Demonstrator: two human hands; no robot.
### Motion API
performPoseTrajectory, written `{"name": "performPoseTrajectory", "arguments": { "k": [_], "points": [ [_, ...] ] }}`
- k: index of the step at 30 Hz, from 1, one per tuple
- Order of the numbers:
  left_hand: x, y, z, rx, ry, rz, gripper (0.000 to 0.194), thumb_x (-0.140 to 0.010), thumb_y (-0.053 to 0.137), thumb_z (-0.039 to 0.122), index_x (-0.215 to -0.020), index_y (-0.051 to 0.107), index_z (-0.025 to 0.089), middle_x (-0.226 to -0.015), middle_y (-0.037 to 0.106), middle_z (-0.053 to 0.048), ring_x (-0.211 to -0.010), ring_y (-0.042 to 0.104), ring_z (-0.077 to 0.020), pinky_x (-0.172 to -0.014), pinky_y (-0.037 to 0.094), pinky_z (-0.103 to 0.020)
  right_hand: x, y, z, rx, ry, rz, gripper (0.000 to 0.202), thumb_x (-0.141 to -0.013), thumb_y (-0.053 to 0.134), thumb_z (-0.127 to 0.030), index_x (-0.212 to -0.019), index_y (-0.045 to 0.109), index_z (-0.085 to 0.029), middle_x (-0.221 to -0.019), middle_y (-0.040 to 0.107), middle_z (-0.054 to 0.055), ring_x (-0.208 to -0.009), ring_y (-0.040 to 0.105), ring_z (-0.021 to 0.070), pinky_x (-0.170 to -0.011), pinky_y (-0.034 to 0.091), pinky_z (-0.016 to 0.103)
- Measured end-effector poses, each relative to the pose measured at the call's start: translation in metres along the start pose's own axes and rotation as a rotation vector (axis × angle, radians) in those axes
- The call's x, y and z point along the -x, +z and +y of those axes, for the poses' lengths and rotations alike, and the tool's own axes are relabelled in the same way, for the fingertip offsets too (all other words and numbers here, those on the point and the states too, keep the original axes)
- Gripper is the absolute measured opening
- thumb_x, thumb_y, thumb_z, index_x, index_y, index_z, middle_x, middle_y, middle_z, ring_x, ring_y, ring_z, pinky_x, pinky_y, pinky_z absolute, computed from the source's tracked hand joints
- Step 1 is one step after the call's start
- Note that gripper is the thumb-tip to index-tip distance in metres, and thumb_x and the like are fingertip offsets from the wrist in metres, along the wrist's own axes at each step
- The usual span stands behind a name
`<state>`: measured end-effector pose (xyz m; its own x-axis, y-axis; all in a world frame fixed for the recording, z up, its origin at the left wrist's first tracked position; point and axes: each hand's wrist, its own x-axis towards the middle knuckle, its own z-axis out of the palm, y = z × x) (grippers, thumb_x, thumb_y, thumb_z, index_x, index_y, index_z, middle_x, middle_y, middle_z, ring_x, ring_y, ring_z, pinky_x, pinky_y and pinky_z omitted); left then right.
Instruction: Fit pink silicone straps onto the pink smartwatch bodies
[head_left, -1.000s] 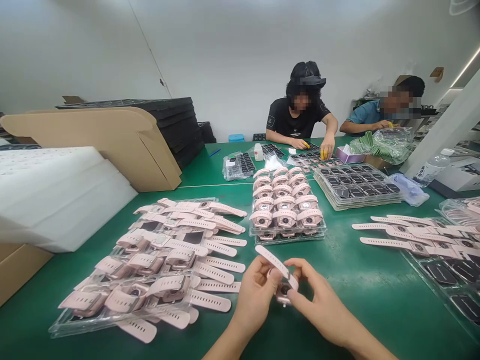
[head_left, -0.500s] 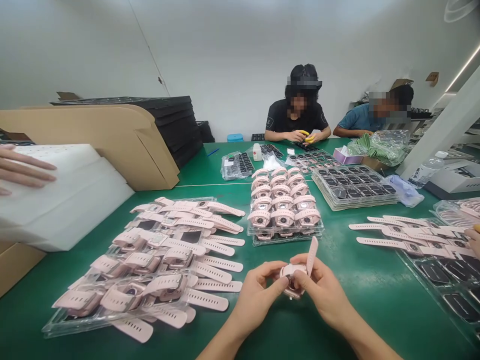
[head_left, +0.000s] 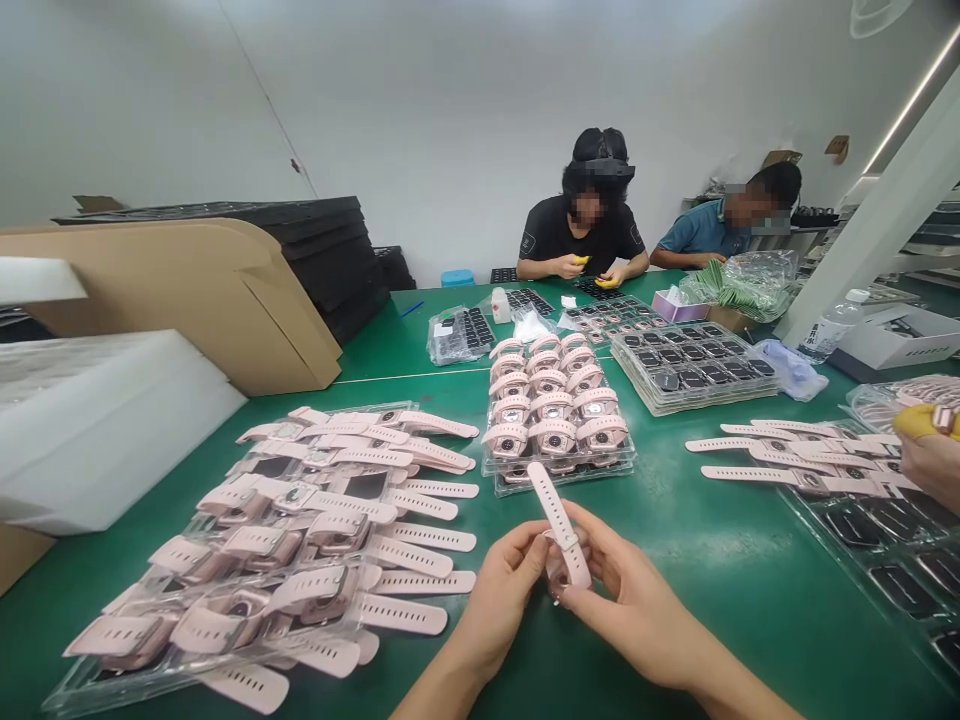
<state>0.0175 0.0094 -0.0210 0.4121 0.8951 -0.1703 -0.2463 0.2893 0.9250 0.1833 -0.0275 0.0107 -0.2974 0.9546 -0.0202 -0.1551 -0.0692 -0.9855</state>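
Between my two hands is a pink smartwatch (head_left: 559, 520), held low over the green table. My left hand (head_left: 504, 590) is closed on the watch's left side, fingers and thumb at its case. My right hand (head_left: 626, 605) grips the other side, its thumb at the lower part of the strap. One perforated strap end sticks up and leans left; most of the case is hidden by the fingers and strap. Just beyond stands a stacked clear tray of pink watches (head_left: 555, 440) with their straps looped over.
To the left, clear trays (head_left: 135, 685) hold layered pink watches with straps jutting out. White foam (head_left: 135, 420) and a cardboard box (head_left: 247, 300) stand behind. Black screens fill stacked trays (head_left: 694, 370). At right, a co-worker's hand (head_left: 934, 460) is near more watches. Two people sit opposite.
The strap end has swung from leaning right to leaning left across the watch, and my right thumb has moved lower. A hand on the foam at left is gone. The view has shifted slightly.
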Motion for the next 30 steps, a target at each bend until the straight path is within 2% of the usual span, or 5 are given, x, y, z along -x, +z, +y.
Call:
{"name": "performPoseTrajectory", "arguments": {
  "k": [8,12,15,22,30],
  "points": [
    [0.009,0.001,0.009,-0.238,0.125,-0.047,0.028,-0.092,0.061,0.042,-0.107,0.065,0.019,-0.102,0.068,-0.007,-0.095,0.062,-0.0218,-0.084,0.048,-0.031,-0.004,0.001,0.003,-0.048,0.073,0.045,0.045,-0.09,0.059,-0.029,-0.134,0.056,-0.024,-0.129,0.06,0.01,-0.108,0.063,0.0239,-0.088,0.057,0.036],
    [0.013,0.005,0.012,-0.514,0.172,0.045,0.017,-0.092,0.059,0.032,-0.101,0.066,0.02,-0.095,0.067,-0.005,-0.09,0.06,-0.0211,-0.081,0.048,-0.031,-0.003,0.001,0.003,0.229,-0.016,0.086,0.04,-0.087,0.059,-0.021,-0.126,0.06,-0.027,-0.125,0.06,0.006,-0.116,0.057,0.0233,-0.102,0.048,0.038],
    [0.013,0.007,0.01,-0.641,0.244,0.105,0.013,-0.091,0.058,0.03,-0.092,0.066,0.02,-0.087,0.064,-0.003,-0.082,0.057,-0.0193,-0.074,0.048,-0.029,-0.004,-0.002,0.001,0.491,-0.076,0.172,0.021,-0.089,0.061,-0.028,-0.108,0.068,-0.026,-0.112,0.063,0.006,-0.102,0.059,0.0234,-0.094,0.049,0.037],
    [0.014,0.008,0.005,-0.46,0.174,0.085,0.022,-0.091,0.059,0.038,-0.106,0.061,0.021,-0.088,0.063,-0.003,-0.076,0.057,-0.0169,-0.066,0.049,-0.026,-0.008,-0.002,0.002,0.539,-0.071,0.25,0.036,-0.099,0.045,-0.04,-0.08,0.067,-0.02,-0.078,0.065,0.004,-0.073,0.06,0.0201,-0.065,0.046,0.029],
    [0.012,0.009,0.006,-0.551,0.142,0.135,0.02,-0.091,0.059,0.039,-0.097,0.061,0.02,-0.073,0.059,0.001,-0.067,0.051,-0.0147,-0.062,0.043,-0.025,-0.005,0.0,0.006,0.6,-0.177,0.334,0.03,-0.099,0.047,-0.037,-0.083,0.067,-0.023,-0.087,0.068,0.004,-0.083,0.062,0.0204,-0.075,0.047,0.028]
  ]
}}
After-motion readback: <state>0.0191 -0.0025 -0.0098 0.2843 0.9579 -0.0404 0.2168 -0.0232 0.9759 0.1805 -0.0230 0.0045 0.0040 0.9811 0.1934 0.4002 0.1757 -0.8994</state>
